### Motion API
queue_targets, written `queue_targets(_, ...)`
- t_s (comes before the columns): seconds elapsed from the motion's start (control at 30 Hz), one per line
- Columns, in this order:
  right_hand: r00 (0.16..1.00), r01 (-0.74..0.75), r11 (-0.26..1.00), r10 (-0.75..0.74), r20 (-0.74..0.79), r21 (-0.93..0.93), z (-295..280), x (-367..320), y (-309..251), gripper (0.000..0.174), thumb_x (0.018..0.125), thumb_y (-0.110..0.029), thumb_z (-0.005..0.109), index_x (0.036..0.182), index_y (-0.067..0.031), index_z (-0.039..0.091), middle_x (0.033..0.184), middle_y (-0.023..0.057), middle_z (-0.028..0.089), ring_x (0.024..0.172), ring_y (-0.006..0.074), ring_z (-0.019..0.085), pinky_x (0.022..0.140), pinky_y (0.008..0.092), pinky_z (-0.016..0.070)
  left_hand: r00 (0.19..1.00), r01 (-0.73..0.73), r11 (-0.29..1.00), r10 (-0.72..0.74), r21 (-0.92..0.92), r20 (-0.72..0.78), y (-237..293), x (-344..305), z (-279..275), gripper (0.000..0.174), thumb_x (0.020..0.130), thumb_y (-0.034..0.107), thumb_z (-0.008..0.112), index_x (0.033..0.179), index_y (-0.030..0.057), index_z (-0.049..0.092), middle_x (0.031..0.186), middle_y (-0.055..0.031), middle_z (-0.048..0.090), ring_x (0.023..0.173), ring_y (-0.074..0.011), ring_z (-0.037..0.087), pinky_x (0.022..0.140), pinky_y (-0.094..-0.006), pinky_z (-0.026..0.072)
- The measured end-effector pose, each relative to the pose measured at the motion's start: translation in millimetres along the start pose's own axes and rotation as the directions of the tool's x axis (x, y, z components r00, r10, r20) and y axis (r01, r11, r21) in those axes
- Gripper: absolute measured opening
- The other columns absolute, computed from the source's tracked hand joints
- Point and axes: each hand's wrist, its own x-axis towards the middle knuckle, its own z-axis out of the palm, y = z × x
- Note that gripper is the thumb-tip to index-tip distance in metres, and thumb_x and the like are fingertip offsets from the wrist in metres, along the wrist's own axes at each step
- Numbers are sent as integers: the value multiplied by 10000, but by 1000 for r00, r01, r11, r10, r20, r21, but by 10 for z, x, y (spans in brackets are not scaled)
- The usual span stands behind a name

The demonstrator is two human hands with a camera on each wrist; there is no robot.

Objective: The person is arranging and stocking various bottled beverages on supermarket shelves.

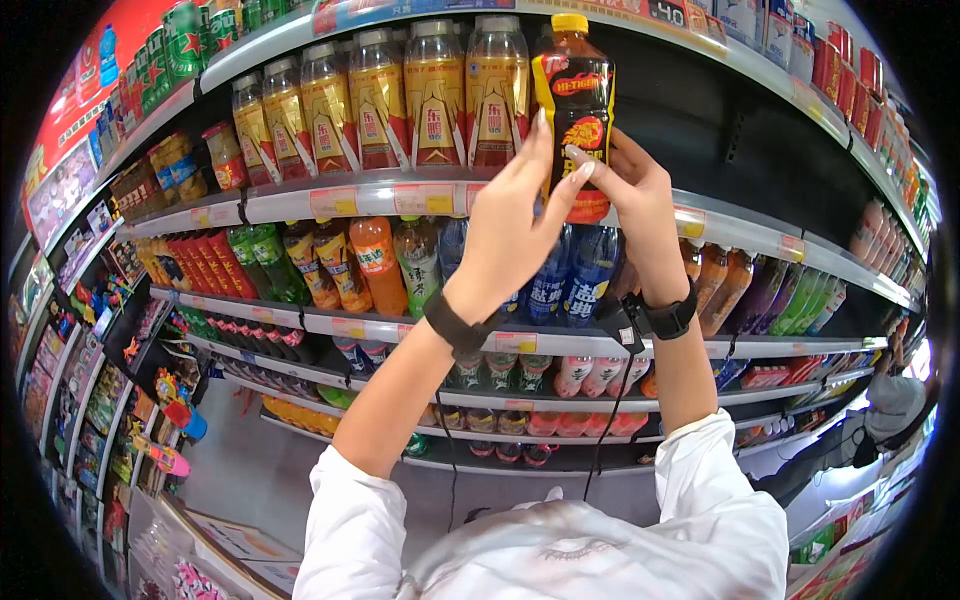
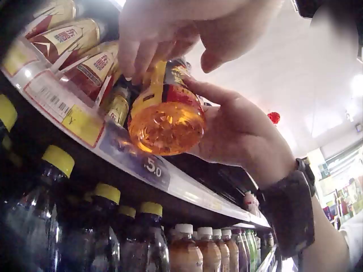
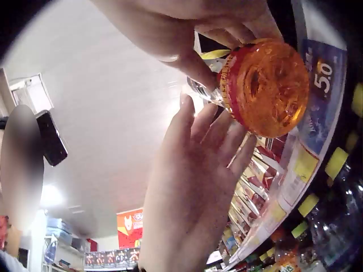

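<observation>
A drink bottle [image 1: 573,85] with a yellow cap and a black, red and yellow label stands upright in front of the upper shelf. My right hand [image 1: 640,200] grips it from the right, thumb across the label and fingers behind. On its left side my left hand [image 1: 508,230] lies with nearly straight fingers against the bottle. The right wrist view shows the bottle's amber base [image 3: 273,88] in the right hand [image 3: 227,20], with the left hand's [image 3: 190,175] palm and extended fingers beside it. From the left wrist view, the base [image 2: 167,127] overlaps the shelf edge.
Gold-labelled bottles [image 1: 437,100] stand in a row left of the held bottle. The shelf edge [image 1: 440,195] carries price tags. Below are blue-labelled bottles [image 1: 592,275] and orange soda [image 1: 376,262]. Another person [image 1: 890,410] is at the far right.
</observation>
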Motion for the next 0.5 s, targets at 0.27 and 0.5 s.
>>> queue_targets(0.27,974,-218,969,224,-38,111,-58,133,32,430,870,-183,731,1183,84,606,1058,125,684,898,130,650,773,249,519,990,26,998,-35,61,137,31,-69,17,525,962,239,585,1375,-61,460,1450,-313,386,1306,-401,462,1027,-372,419)
queue_targets(0.5,984,-125,981,142,-112,146,5,391,140,420,864,-183,737,1160,85,604,1020,112,688,866,129,650,743,255,517,983,-143,961,109,238,150,-123,8,58,626,905,166,616,1428,-62,357,1498,-315,295,1350,-424,385,1059,-422,399)
